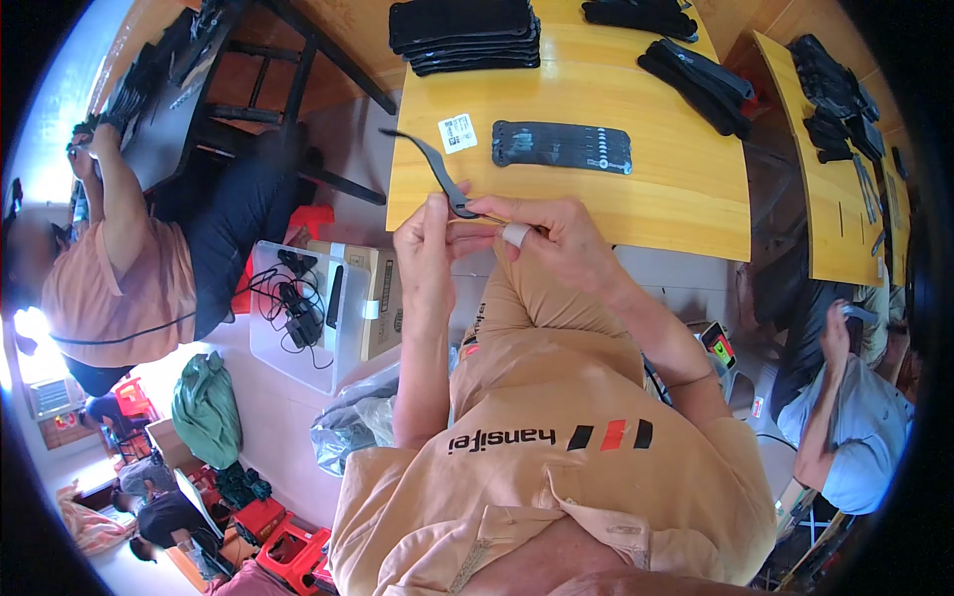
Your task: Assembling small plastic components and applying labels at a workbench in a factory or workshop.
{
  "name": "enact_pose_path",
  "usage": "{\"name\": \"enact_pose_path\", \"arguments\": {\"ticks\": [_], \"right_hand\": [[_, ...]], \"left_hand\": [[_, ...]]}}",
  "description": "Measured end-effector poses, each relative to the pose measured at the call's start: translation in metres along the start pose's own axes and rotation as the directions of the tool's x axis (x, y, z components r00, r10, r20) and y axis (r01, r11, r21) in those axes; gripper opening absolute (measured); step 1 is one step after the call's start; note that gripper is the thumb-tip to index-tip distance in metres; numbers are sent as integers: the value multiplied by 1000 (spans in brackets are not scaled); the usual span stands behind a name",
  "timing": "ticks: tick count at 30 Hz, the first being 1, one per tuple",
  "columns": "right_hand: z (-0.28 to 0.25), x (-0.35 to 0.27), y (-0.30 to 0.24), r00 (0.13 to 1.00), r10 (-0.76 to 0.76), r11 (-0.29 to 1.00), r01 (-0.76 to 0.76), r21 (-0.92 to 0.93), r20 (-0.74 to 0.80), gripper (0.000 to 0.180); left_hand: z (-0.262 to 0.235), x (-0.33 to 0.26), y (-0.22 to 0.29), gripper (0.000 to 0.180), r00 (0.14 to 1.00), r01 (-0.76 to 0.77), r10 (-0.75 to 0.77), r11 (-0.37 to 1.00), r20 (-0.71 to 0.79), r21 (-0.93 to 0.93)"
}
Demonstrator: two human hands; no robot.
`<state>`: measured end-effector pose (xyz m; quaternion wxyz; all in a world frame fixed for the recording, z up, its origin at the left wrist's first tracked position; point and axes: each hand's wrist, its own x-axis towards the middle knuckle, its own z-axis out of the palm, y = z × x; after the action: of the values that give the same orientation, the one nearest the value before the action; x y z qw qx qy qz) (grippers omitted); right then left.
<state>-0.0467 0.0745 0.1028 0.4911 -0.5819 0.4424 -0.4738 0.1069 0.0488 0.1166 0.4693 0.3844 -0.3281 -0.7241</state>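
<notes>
A narrow dark grey strap (433,159) is between my two hands at the table's near edge, its free end curving up and left. My left hand (425,243) pinches it with the thumb raised against it. The closed fingers of my right hand (571,238) grip the strap's lower end near a small slot. A pale band of tape or cloth (516,234) wraps one right finger. Beyond my hands lies a flat black strap bundle (561,146) with white print. A white square label (458,133) lies to its left, apart from it.
The yellow wooden table (427,99) carries a stack of black straps (463,50) and loose bundles (696,84). A clear bin of cables (343,343) and a cardboard box (386,298) stand left. Co-workers sit left (129,268) and right (845,427).
</notes>
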Motion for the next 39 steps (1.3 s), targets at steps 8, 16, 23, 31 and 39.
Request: {"name": "enact_pose_path", "arguments": {"ticks": [8,16,23,31,39], "right_hand": [[20,1,-5,996,80,975,-86,206,36,35],[25,-1,-6,992,119,976,-126,179,52,35],[30,-3,-6,992,123,990,-125,70,30,35],[30,-2,-7,995,92,995,-91,-32,32,34],[36,-5,-7,994,-99,948,83,-308,-40,41]], "left_hand": [[-8,-15,-3,6,933,-264,351,811,-75,522],[-13,-22,-2,9,933,-277,359,756,-22,593],[-14,-23,1,7,941,-277,338,811,-27,515],[-17,-22,1,6,946,-265,321,833,-35,486],[-11,-20,-2,9,924,-256,363,819,-118,513]]}}
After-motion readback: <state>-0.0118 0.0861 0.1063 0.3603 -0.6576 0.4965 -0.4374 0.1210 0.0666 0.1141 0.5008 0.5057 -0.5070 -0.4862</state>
